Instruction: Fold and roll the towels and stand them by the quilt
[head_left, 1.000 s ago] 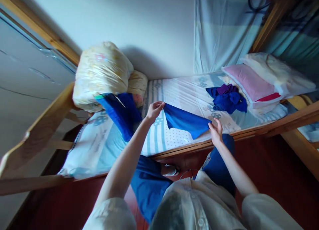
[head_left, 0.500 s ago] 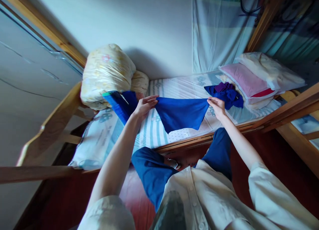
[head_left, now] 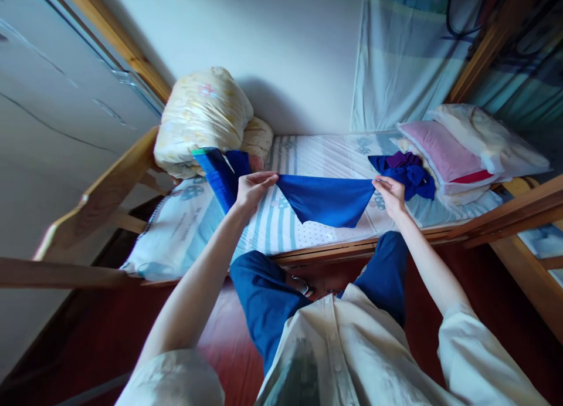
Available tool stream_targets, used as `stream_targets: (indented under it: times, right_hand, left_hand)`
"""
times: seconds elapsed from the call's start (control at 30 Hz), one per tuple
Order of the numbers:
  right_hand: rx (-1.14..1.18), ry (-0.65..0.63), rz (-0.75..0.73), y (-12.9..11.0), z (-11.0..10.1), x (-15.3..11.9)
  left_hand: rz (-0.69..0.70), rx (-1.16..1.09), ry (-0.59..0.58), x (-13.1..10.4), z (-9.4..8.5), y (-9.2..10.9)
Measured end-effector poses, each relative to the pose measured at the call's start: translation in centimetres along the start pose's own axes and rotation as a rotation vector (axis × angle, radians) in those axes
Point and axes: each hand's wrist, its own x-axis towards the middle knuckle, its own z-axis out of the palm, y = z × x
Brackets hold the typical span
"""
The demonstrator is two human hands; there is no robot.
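A piece of blue cloth point(head_left: 328, 200) hangs stretched between my two hands above the bed. Its top edge is drawn straight, and its lower part dangles loose. My left hand point(head_left: 253, 192) pinches one upper corner between thumb and fingers. At the opposite corner, my right hand point(head_left: 390, 193) pinches the cloth in the same way. Left of my left hand lies a long blue fabric piece point(head_left: 215, 174) with a green edge, partly against the bedding. Beyond my right hand sits a crumpled heap of blue and purple cloth point(head_left: 411, 176).
The patterned mattress point(head_left: 299, 242) rests in a wooden bed frame point(head_left: 334, 250). A bulky yellow quilt point(head_left: 204, 115) is piled at the left end. Pink and white pillows point(head_left: 444, 151) are stacked at the right. A pale curtain point(head_left: 396, 71) hangs on the wall behind.
The view has shifted slightly. Both hands still grip the same corners, and the blue cloth's lower edge hangs a little higher and further right in the picture.
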Motion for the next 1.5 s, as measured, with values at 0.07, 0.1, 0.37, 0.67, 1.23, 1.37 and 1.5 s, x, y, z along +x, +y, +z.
stream_targets:
  times: [0.07, 0.1, 0.37, 0.67, 1.23, 1.37, 1.5]
  right_hand:
    - [-0.010, -0.006, -0.002, 0.1, -0.3, -0.4]
    - [-0.017, -0.015, 0.000, 0.2, -0.4, -0.7]
    - [-0.073, -0.080, 0.112, 0.3, -2.4, -3.7]
    - [-0.076, -0.179, 0.326, 0.5, -3.2, -2.5]
    - [-0.271, -0.098, -0.148, 6.5, 3.7, 11.0]
    - [-0.337, -0.136, -0.097, 10.6, 2.5, 8.3]
    - [-0.367, -0.173, 0.027, 16.4, 1.1, 4.1]
  left_hand:
    - [-0.017, 0.005, -0.025, -0.7, -0.5, -0.3]
    - [-0.029, 0.008, -0.041, -1.1, -0.7, -0.5]
    - [-0.210, 0.035, -0.108, -5.2, -2.5, -1.7]
    - [-0.312, 0.023, -0.162, -4.6, -3.2, -2.8]
    - [0.180, 0.064, -0.015, 8.6, 0.8, -5.9]
    - [0.167, 0.214, -0.021, 6.3, 0.0, -10.2]
    - [0.042, 0.376, -0.065, 1.9, 0.7, -16.0]
